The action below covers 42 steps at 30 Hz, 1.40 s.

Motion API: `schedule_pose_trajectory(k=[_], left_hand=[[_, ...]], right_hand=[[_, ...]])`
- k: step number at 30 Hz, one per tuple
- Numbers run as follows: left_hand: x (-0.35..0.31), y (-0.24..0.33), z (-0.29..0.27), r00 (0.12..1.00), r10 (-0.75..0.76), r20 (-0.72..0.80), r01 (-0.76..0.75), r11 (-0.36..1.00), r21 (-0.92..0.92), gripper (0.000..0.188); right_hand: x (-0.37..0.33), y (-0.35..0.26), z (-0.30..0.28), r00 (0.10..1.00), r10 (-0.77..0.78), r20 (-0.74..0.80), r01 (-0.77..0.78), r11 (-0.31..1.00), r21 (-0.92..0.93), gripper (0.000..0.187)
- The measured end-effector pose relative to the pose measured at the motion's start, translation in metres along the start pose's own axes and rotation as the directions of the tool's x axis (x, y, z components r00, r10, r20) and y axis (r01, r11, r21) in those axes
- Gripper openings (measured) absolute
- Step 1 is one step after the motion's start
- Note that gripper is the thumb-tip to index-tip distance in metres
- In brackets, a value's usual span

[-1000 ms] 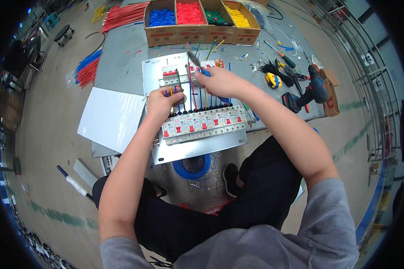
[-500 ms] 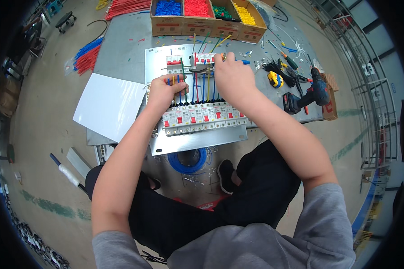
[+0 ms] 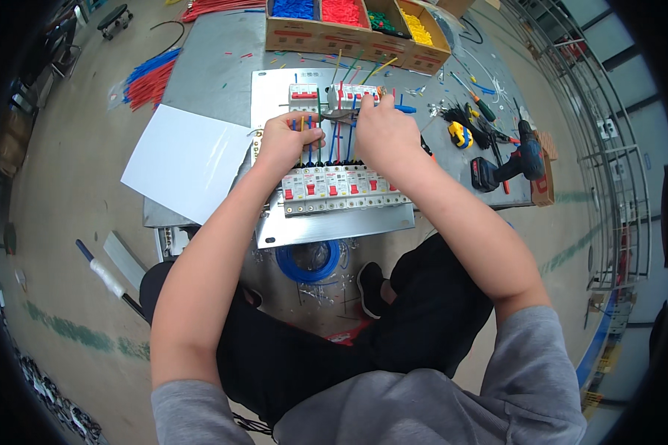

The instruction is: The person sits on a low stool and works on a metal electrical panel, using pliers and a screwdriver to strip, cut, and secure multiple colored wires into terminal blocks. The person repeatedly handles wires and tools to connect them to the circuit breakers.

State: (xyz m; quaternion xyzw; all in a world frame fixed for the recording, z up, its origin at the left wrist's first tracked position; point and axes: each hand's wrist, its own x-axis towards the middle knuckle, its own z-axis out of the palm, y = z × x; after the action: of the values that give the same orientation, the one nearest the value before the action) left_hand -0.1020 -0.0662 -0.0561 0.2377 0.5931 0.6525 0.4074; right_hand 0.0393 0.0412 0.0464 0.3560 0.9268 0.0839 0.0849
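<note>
A metal mounting plate (image 3: 304, 231) lies on the bench, carrying a front row of circuit breakers (image 3: 336, 188) with red switches and more small breakers (image 3: 303, 95) behind. Red, blue, yellow and green wires (image 3: 339, 141) rise from the front row. My left hand (image 3: 286, 144) is closed at the left wires, thumb and fingers pinched about a green wire (image 3: 319, 107). My right hand (image 3: 387, 133) grips pliers (image 3: 339, 116), whose dark jaws point left, close to the green wire above my left fingertips. Whether the jaws touch it, I cannot tell.
At the back stands a cardboard box (image 3: 319, 35) of blue, red, green and yellow caps. A white sheet (image 3: 188, 159) lies left; a cordless drill (image 3: 523, 152), a tape measure (image 3: 460, 135) and a screwdriver (image 3: 484, 107) lie right. A blue wire coil (image 3: 308, 261) is below the bench edge.
The whole view has shifted a little, so the plate and box appear further right and higher. My left hand stays at the wires, and the pliers' jaws remain near the green wire.
</note>
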Motion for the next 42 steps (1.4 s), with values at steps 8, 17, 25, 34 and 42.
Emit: schedule_pose_trajectory(k=[8,17,25,34,42], left_hand=[[0.004,-0.005,-0.003,1.0,-0.001,-0.003,0.001,0.999,-0.048,0.031],[0.005,-0.008,-0.001,1.0,0.017,-0.006,-0.017,0.998,-0.063,0.028],[0.006,-0.008,-0.001,1.0,0.022,-0.005,-0.022,0.997,-0.077,0.023],[0.007,-0.007,-0.004,1.0,0.001,0.027,0.0,1.0,-0.022,0.019],[0.006,-0.005,0.0,0.999,-0.028,0.029,0.029,0.999,-0.018,0.022]], right_hand=[[0.002,-0.007,-0.008,0.997,0.01,0.078,-0.015,0.998,0.061,0.049],[0.005,-0.005,-0.007,0.998,-0.036,0.053,0.036,0.999,0.009,0.046],[0.01,0.006,0.012,0.955,-0.187,-0.231,0.141,0.97,-0.199,0.033],[0.019,0.018,0.015,0.929,-0.253,-0.268,0.224,0.965,-0.135,0.031],[0.015,0.023,0.004,0.966,-0.203,-0.16,0.2,0.979,-0.036,0.034]])
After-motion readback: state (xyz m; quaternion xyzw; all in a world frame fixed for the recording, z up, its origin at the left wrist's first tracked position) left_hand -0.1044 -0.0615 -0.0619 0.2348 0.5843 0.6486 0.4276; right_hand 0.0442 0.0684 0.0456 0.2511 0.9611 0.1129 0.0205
